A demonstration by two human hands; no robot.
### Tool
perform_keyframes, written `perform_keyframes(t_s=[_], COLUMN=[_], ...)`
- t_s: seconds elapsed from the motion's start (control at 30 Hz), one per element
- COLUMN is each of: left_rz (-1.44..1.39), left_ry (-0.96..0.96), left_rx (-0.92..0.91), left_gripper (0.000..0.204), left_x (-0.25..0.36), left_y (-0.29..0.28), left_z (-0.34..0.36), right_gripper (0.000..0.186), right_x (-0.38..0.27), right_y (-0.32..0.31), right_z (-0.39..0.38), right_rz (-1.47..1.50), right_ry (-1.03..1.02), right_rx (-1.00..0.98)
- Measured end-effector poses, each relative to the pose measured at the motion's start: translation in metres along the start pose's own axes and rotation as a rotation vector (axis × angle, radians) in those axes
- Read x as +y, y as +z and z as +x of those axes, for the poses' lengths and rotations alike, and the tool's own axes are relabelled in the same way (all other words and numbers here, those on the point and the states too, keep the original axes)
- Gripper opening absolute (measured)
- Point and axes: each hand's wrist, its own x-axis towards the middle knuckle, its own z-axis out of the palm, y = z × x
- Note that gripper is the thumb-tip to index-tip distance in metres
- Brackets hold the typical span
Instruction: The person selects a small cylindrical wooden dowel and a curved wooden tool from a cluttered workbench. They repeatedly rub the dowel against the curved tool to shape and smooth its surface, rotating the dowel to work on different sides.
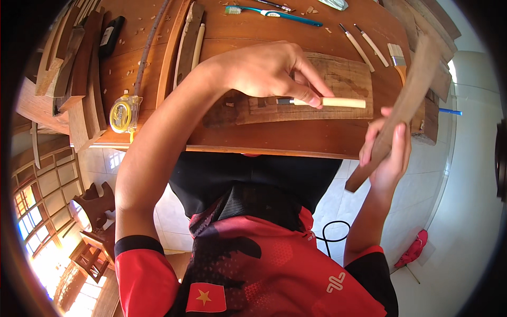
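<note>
My left hand (269, 68) is above the tabletop, closed in a pinch on a carving chisel (346, 102). Its pale round handle points right and its dark metal end points left. Just under it lies a flat brown wooden board (351, 79) with darker patches. My right hand (400, 150) is wrapped round a long narrow strip of brown wood (414, 90), held slanting past the table's front right corner. The strip's upper end leans away to the right, and its lower end points toward me.
Two more carving chisels (360, 51), a flat paintbrush (397, 59) and a toothbrush (274, 14) lie toward the back. On the left are a yellow tape measure (122, 115), a black case (111, 36) and stacked wood pieces (87, 68). More planks (435, 26) are piled right. Wood chips dot the wooden table (253, 138).
</note>
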Motion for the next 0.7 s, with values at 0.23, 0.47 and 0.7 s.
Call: perform_keyframes(t_s=[0.23, 0.47, 0.7], left_rz=[-0.039, 0.035, 0.095], left_ry=[0.032, 0.031, 0.026], left_rx=[-0.001, 0.011, 0.017], left_gripper=[0.034, 0.033, 0.035], left_x=[-0.007, -0.005, -0.008], left_y=[0.002, 0.002, 0.004], left_z=[0.001, 0.002, 0.003], right_gripper=[0.047, 0.046, 0.044], right_x=[0.011, 0.022, 0.022], right_y=[-0.012, -0.019, -0.015], right_z=[-0.062, -0.081, -0.082], right_rz=[-0.011, 0.039, 0.06], right_ry=[0.221, 0.333, 0.391], right_rx=[-0.156, -0.169, -0.146])
